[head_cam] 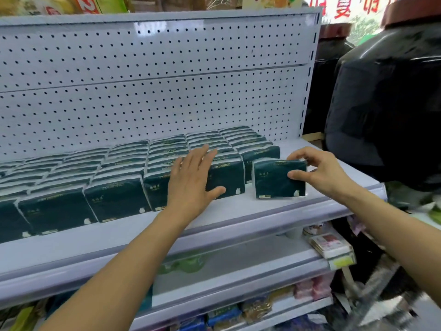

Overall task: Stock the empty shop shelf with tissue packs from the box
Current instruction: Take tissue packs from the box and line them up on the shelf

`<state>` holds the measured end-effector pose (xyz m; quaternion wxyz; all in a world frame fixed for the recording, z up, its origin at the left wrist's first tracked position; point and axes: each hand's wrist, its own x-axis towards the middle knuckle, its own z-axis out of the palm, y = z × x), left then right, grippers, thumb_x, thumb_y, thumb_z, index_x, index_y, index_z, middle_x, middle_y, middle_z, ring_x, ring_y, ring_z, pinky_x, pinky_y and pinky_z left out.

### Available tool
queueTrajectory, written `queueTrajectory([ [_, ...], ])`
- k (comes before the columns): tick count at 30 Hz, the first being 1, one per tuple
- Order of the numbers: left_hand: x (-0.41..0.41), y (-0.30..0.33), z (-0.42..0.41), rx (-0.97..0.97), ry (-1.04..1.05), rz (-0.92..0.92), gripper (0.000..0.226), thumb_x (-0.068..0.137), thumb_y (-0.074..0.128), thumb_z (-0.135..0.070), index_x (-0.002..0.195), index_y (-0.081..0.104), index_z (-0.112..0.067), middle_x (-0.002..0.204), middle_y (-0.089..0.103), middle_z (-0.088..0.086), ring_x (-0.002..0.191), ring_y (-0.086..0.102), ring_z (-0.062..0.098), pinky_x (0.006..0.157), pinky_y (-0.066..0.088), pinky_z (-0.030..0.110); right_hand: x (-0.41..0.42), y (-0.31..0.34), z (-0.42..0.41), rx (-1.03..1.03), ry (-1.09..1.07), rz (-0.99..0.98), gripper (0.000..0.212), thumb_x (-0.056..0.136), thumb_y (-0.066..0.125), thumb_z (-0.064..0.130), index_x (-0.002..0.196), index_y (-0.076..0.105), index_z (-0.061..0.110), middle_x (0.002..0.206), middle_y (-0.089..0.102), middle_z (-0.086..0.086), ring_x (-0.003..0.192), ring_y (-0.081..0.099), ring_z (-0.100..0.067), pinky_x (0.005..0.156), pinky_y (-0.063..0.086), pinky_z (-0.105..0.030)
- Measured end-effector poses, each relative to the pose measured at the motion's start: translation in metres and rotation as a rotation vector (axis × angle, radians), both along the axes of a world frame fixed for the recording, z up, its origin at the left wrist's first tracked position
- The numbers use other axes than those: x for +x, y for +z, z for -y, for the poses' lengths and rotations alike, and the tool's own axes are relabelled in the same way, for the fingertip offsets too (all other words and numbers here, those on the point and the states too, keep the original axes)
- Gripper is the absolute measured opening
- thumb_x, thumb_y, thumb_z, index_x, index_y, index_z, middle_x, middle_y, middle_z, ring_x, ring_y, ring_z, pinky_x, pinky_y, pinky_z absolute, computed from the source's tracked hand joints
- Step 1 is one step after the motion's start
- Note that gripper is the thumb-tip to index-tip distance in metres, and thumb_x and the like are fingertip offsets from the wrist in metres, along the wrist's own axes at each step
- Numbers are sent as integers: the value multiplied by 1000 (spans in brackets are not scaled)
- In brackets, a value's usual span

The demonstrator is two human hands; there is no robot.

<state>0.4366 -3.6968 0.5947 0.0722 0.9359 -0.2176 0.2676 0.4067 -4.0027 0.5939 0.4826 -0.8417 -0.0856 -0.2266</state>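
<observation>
Head view shows our right hand (321, 173) with fingers (297, 175) pinching a dark green tissue pack (278, 179) upright at the shelf (238, 209) row's right end, while our open left hand (193, 177) steadies the neighbouring packs (114, 197).

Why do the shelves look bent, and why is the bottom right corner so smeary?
Head view: the wide lens bows the shelf edges, straight in reality; the lower right corner is motion-blurred, while the right hand and the pack it holds stay fairly sharp; glare streaks the pegboard top; the left hand casts only a soft shadow.
</observation>
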Motion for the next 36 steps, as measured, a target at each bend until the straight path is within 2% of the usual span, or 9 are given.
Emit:
queueTrajectory([
  [3,14,-6,1,221,45,16,93,87,56,-64,156,4,-29,165,5,-4,152,0,19,120,-8,48,17,-9,9,-81,-40,-3,30,76,78,2,88,65,25,91,67,9,81,57,-13,79,47,-29],
  [5,21,-7,1,283,72,23,93,88,55,-62,156,1,-30,165,5,-5,152,0,18,119,-11,50,28,-16,10,-125,-100,16,27,78,76,5,94,65,24,99,64,5,91,56,-15,82,50,-35],
  [7,24,-8,1,307,90,21,91,89,55,-60,156,0,-31,164,8,-6,152,4,18,119,-10,51,35,-20,5,-172,-161,47,28,82,73,8,102,64,23,109,58,3,99,53,-15,82,48,-32],
  [13,26,-12,2,307,100,36,86,91,54,-58,156,4,-31,164,12,-6,151,9,18,120,-7,53,45,-26,-18,-303,-240,163,32,87,69,9,114,61,21,122,49,0,105,48,-12,81,44,-17],
  [22,29,-15,4,283,89,32,84,90,57,-54,155,8,-30,162,16,-6,150,13,18,119,-6,52,58,-29,-26,-356,-227,144,37,89,66,10,124,60,21,136,42,0,119,43,-14,96,45,-29],
  [26,29,-12,6,284,81,17,86,89,59,-53,155,10,-28,161,19,-4,149,15,19,118,-6,53,54,-26,-30,-399,-263,108,37,90,65,16,127,57,21,140,40,-1,127,38,-18,99,48,-41],
  [30,18,-2,6,235,80,16,87,90,53,-61,156,9,-25,161,20,-3,152,5,19,118,-11,54,38,-21,-47,-472,-350,61,52,91,64,25,140,46,22,156,23,-6,143,17,-25,111,29,-47],
  [32,2,0,2,177,70,69,83,91,51,-61,156,15,-23,160,25,-1,152,8,22,119,-7,56,20,-17,-61,-509,-356,125,55,91,64,27,142,45,21,157,24,-7,143,19,-26,112,27,-46],
  [36,-46,-13,-15,107,5,239,72,90,52,-56,148,36,-17,146,48,6,139,38,33,117,19,59,-32,-17,-89,-567,-276,392,44,86,63,27,129,57,17,142,48,-9,128,46,-31,100,42,-48],
])
